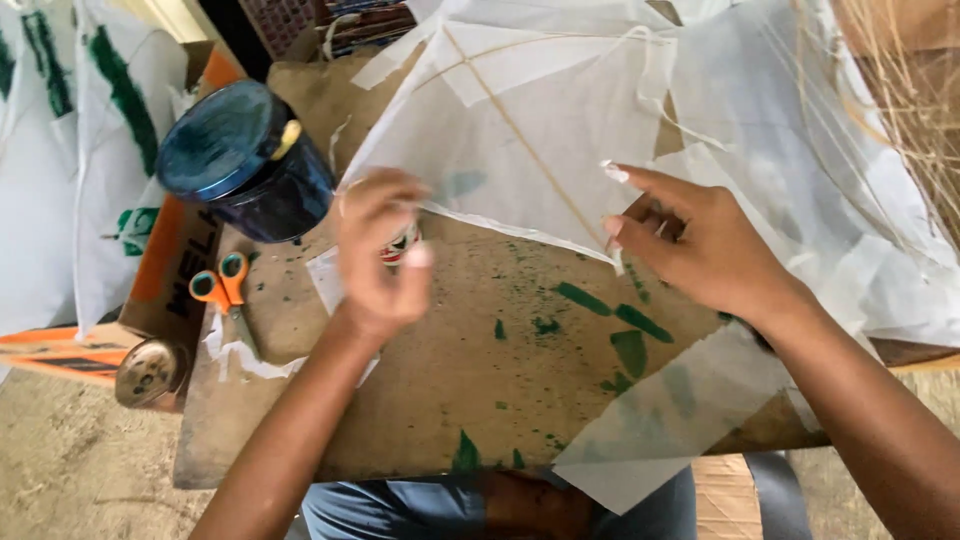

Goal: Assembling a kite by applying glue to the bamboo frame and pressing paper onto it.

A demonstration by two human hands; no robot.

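A white paper kite point(520, 130) with thin crossed sticks lies on a brown board point(440, 370) over my lap. My right hand point(700, 245) rests on the kite's lower right edge, index finger stretched out and pressing the paper, with white paste on the fingertips. My left hand point(380, 250) is blurred at the kite's lower left edge, fingers curled over a small round container point(402, 245) that is mostly hidden; whether it grips it is unclear.
A dark blue jar point(250, 160) lies tilted at the board's upper left. Orange-handled scissors point(228, 295) lie at the left edge, a small metal lid point(148, 372) beyond them. A loose white paper strip point(670, 415) lies bottom right. Thin straw sticks point(910, 90) hang top right.
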